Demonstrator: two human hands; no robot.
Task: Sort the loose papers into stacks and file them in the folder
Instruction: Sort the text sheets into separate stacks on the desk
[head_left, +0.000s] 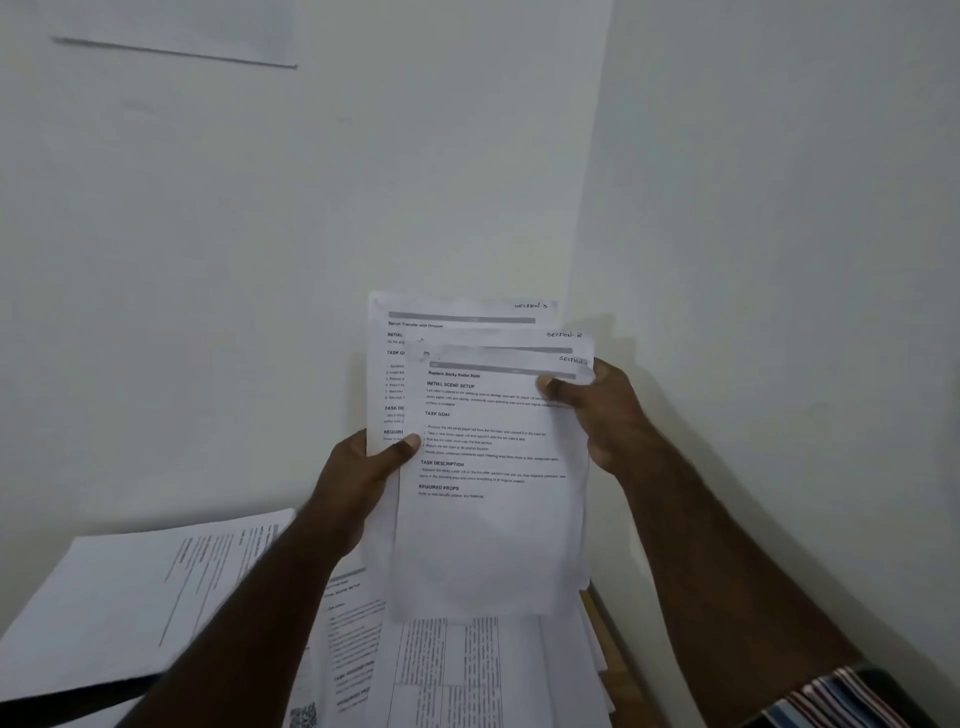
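I hold a fanned bundle of printed sheets (488, 519) upright in front of the wall corner. Three sheets show, staggered, with handwritten section labels at their top right corners. My left hand (363, 478) grips the bundle's left edge, thumb on the front. My right hand (597, 410) pinches the upper right edge, thumb across the front sheet. Below, more loose printed papers (457, 670) lie spread on the table. A white sheet (119, 597) lies on the left, over something dark that may be a folder (78, 693).
White walls meet in a corner right behind the held sheets. A paper (171, 26) is stuck on the wall at top left. A strip of wooden table edge (613, 660) shows right of the papers. Striped cloth (831, 701) appears at bottom right.
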